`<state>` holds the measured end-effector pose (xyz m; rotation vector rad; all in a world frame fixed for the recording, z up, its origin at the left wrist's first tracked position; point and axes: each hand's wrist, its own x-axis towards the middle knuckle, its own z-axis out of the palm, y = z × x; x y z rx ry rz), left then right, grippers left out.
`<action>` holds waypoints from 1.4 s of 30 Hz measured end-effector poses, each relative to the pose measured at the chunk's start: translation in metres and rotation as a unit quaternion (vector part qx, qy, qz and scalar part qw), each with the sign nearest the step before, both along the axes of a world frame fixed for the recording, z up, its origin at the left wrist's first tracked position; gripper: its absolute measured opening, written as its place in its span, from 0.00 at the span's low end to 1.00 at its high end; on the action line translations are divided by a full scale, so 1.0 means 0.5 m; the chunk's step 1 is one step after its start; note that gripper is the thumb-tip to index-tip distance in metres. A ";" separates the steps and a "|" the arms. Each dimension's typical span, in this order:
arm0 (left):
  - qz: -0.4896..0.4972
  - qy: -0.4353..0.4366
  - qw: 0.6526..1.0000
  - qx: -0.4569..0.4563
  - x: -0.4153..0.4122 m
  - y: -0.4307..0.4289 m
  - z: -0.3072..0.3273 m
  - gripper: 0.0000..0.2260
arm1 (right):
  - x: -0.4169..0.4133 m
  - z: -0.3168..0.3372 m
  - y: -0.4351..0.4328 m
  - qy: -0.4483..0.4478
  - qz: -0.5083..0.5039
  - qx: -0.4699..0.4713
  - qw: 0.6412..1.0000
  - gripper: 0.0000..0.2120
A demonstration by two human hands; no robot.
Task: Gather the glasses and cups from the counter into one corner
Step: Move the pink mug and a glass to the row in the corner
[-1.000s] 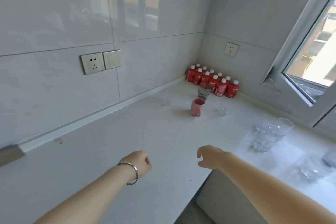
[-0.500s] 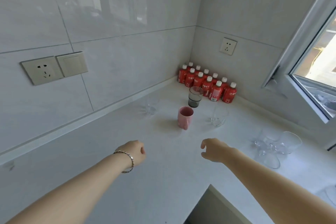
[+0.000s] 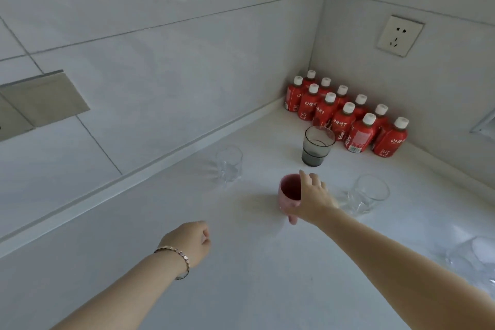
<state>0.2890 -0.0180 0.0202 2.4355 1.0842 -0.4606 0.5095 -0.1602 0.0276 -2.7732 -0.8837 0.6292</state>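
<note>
Now, right hand (image 3: pixel 312 201): grips the pink cup (image 3: pixel 289 191), thumb near side, fingers over far rim.
left hand (image 3: pixel 188 241): fingers curled in, holding nothing, above the desk (image 3: pixel 241 276).
pink cup position: upright on desk, between left clear glass (image 3: pixel 229 163) and right clear glass (image 3: pixel 368 193).
grey glass (image 3: pixel 316 147): behind the cup, just before red bottles (image 3: pixel 348 118) in corner.

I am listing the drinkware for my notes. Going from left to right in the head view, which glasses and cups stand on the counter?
clear glass near the wall → pink cup → grey glass → second clear glass → blurred glasses at the right edge
</note>
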 end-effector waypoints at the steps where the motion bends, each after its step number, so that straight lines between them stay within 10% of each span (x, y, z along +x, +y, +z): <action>1: 0.024 -0.010 1.000 -0.003 0.016 0.007 -0.004 0.11 | 0.018 -0.011 0.014 0.003 0.018 -0.005 1.000 0.47; 13: 0.188 -0.071 0.978 -0.049 0.339 0.195 -0.052 0.52 | 0.119 -0.061 0.052 0.025 0.141 -0.017 0.990 0.40; 20: 0.216 -0.090 0.972 0.002 0.341 0.152 -0.053 0.37 | 0.122 -0.077 0.034 0.010 0.177 -0.005 0.984 0.41; 29: 0.250 -0.163 0.954 0.007 0.049 -0.009 0.027 0.38 | 0.024 -0.018 0.042 0.053 0.222 0.004 0.974 0.40; 42: 0.431 -0.155 0.886 0.073 -0.670 -0.233 0.100 0.35 | -0.639 0.089 0.057 0.088 0.436 0.069 0.893 0.41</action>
